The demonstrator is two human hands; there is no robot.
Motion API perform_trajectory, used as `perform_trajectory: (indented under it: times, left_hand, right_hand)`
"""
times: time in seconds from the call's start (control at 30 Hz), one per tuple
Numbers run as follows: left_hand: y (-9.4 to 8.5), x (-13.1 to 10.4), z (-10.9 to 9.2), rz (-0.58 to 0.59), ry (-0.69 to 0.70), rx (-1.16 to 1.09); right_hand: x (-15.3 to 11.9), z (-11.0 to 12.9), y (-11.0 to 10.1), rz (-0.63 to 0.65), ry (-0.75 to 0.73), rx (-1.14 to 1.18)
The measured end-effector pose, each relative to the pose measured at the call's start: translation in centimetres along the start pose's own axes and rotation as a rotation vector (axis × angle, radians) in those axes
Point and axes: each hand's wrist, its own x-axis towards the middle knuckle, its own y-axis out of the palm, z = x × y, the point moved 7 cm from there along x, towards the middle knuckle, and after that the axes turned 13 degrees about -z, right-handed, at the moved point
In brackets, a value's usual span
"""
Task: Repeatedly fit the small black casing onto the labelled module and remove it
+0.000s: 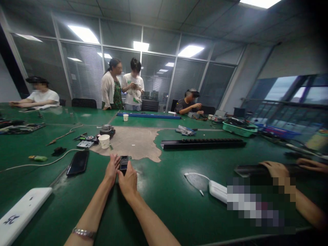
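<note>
A small black rectangular device (pixel 124 160) with a dark recess near its top end is held low over the green table, near the edge of the brown sheet. My left hand (pixel 112 169) is closed along its left side, fingers curled toward it. On the near and right side, my right hand (pixel 129 180) grips the same device, its thumb hiding part of the lower half. What exactly the device is cannot be made out. A black phone (pixel 78 162) lies to the left of my hands.
Paper cup (pixel 104 141) and metal parts (pixel 86 143) sit on the brown sheet (pixel 135 145). White power bank (pixel 24 218) lies front left. Black rail (pixel 203 144) stands right of centre. A neighbour's hand (pixel 275 169) rests on another rail at right. Other people are across the table.
</note>
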Motion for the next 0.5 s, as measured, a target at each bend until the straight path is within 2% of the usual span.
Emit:
perform_trajectory:
  times: [0.1, 0.2, 0.27, 0.4, 0.5]
  left_hand:
    - [-0.1, 0.1, 0.1, 0.003, -0.011, -0.022]
    - [-0.1, -0.3, -0.1, 0.014, -0.001, -0.005]
    - [-0.1, -0.6, -0.2, 0.007, 0.007, 0.019]
    - [0.0, -0.8, -0.4, -0.014, 0.012, 0.034]
    - [0.1, -0.9, -0.3, -0.015, 0.008, 0.041]
  right_hand:
    - [1.0, 1.1, -1.2, -0.062, -0.011, 0.038]
    - [2.8, 2.0, -3.5, -0.127, -0.049, 0.070]
    - [4.3, 1.7, -5.4, -0.157, -0.076, 0.071]
    - [6.3, -2.0, -8.9, -0.180, -0.037, -0.027]
    - [6.3, -5.2, -10.8, -0.183, -0.006, -0.103]
